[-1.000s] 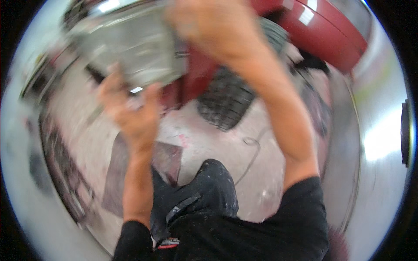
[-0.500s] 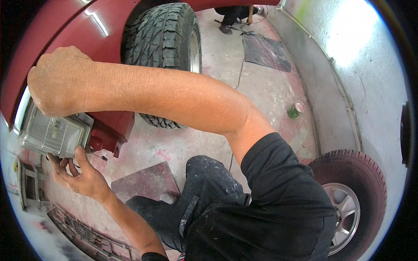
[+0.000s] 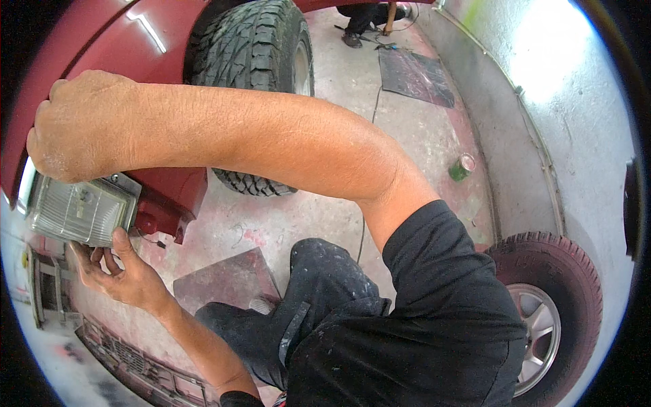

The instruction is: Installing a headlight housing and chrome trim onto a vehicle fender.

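Observation:
A clear, ribbed headlight [image 3: 80, 211] sits at the front corner of a dark red vehicle [image 3: 129, 61], at the far left. From below, my left hand [image 3: 125, 275] grips its lower edge, thumb on the near side and fingers curled underneath. My right arm reaches across to the left, over the front tyre. At its end my right hand [image 3: 85, 129] is closed in a fist just above the headlight, against the red bodywork. Its fingertips are turned away, so whatever they hold is hidden. A short dark wire with a connector [image 3: 161, 244] hangs beside the headlight.
The front tyre [image 3: 247, 51] stands behind my right forearm. A loose wheel [image 3: 542, 325] lies at the right by the wall, and a green can [image 3: 462, 167] stands on the floor. Dark sheets [image 3: 417, 76] lie about. Another person [image 3: 359, 26] crouches at the back. A grille [image 3: 135, 363] lies lower left.
My right fist has shifted a little to the left above the headlight. The left hand keeps its grip at the lower edge. The view has tilted slightly.

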A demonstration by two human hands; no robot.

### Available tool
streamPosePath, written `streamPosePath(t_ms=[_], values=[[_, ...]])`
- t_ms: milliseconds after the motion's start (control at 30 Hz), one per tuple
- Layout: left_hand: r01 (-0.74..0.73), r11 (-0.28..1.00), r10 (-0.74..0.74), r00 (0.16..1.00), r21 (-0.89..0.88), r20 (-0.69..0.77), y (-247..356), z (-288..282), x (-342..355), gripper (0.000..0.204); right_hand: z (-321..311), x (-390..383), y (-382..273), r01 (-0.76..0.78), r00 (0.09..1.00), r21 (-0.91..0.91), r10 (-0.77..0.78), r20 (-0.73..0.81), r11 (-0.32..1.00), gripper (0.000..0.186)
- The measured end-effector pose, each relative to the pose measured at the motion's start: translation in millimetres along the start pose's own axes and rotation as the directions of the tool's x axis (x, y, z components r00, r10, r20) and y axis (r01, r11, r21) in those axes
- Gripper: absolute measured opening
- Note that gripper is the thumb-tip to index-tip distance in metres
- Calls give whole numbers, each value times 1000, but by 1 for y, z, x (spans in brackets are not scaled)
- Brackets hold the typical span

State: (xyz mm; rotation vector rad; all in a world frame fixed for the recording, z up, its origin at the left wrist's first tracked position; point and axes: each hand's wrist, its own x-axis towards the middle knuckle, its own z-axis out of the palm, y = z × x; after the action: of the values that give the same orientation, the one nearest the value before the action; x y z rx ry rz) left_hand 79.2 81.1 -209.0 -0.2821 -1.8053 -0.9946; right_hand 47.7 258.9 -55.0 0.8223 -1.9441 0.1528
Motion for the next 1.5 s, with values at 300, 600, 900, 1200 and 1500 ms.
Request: streamPosePath(t_ms=[300, 600, 900, 1200, 1500], values=[[-7, 1000, 7, 1000, -15, 4, 0, -1, 1, 71, -5, 8, 10, -180, 957, 223, 119, 264, 958, 29], [7, 1000, -7, 1000, -7, -6, 0, -2, 1, 71, 7, -5, -7, -106, 992, 41, 109, -65, 993, 26], [12, 999, -13, 1000, -31, -25, 4, 3, 0, 68, -6, 3, 6, -167, 964, 120, 137, 227, 979, 27], [-8, 987, 6, 1000, -158, -13, -15, 4, -1, 80, 21, -2, 26, 49, 988, 265, -7, -156, 963, 17], [-48, 992, 40, 997, -117, -72, -23, -1, -5, 84, 3, 0, -8, 10, 979, 104, 11, -202, 995, 8]])
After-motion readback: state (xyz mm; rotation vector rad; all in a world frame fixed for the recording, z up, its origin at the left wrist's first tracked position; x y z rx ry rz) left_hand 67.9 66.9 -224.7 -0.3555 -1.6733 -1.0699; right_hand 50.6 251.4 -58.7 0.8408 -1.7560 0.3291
